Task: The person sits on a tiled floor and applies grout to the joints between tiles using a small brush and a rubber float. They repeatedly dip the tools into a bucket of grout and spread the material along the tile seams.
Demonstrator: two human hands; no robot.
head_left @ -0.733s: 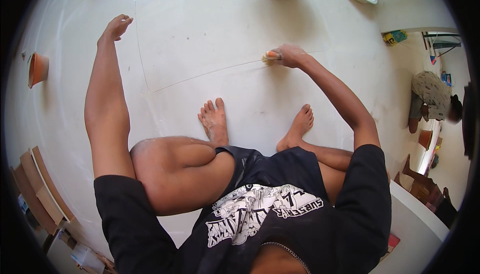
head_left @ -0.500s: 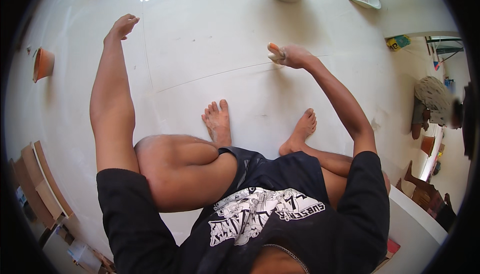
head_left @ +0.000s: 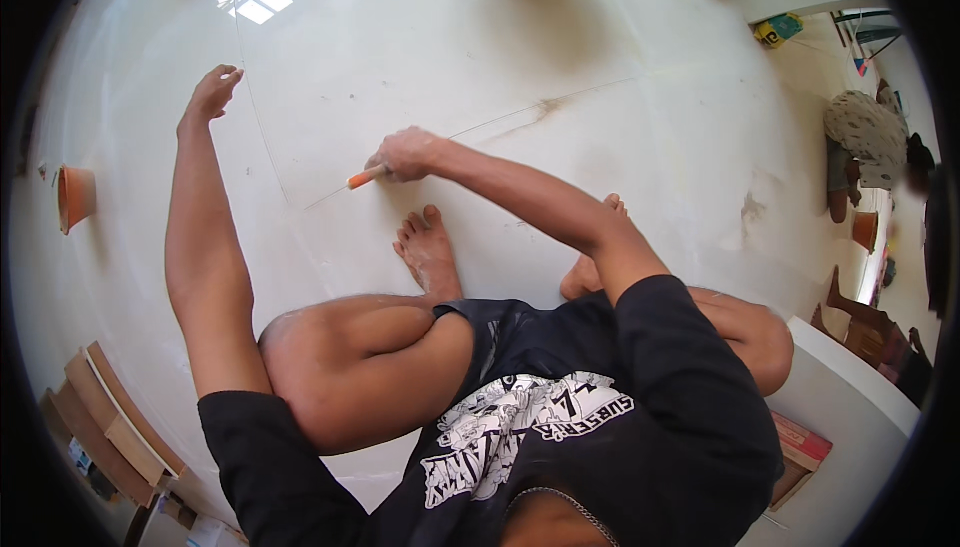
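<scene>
Orange-ended tool (head_left: 364, 178) in hand
The right hand (head_left: 405, 153) grips it near the floor (head_left: 340, 137); the left hand (head_left: 212, 95) curls loosely, thumb apart.

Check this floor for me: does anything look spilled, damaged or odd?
Yes, two marks. A brownish smear lies along the floor's thin line, right of the right hand, and a darkish smudge sits farther right. Both stand out against the pale floor; I can't tell whether they're dirt or damage.
</scene>
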